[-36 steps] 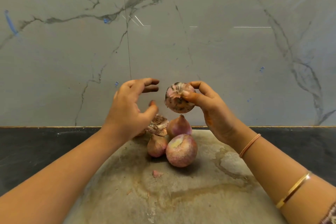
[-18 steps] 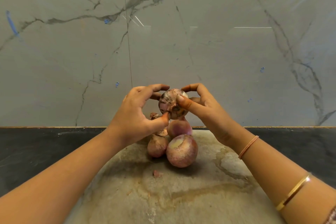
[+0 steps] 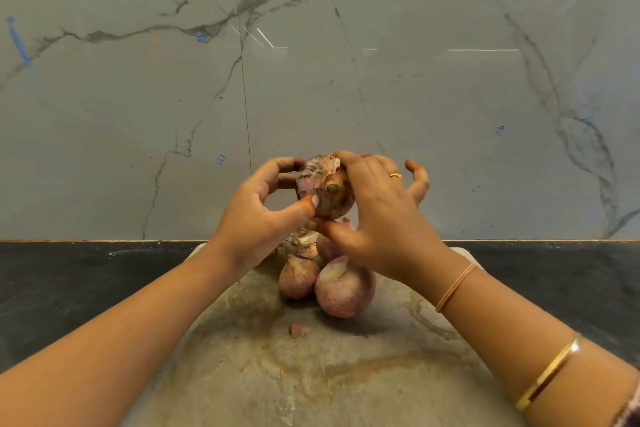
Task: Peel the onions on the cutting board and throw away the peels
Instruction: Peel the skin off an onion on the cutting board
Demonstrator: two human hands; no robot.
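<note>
Both hands lift 1 onion (image 3: 323,188) clear of board (image 3: 346,374) | right hand (image 3: 377,218) cups it steady | left hand (image 3: 252,218) thumbnail pinches skin to start peel

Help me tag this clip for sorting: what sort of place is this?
Probably a kitchen counter: a stained cutting board carrying onions lies on a dark countertop, backed by a marble-patterned wall.

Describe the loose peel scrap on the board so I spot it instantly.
Find the stained cutting board on the dark counter. Just nearer the camera than its onions lies the peel scrap: small, flat, pink, alone, not a round bulb.
</note>
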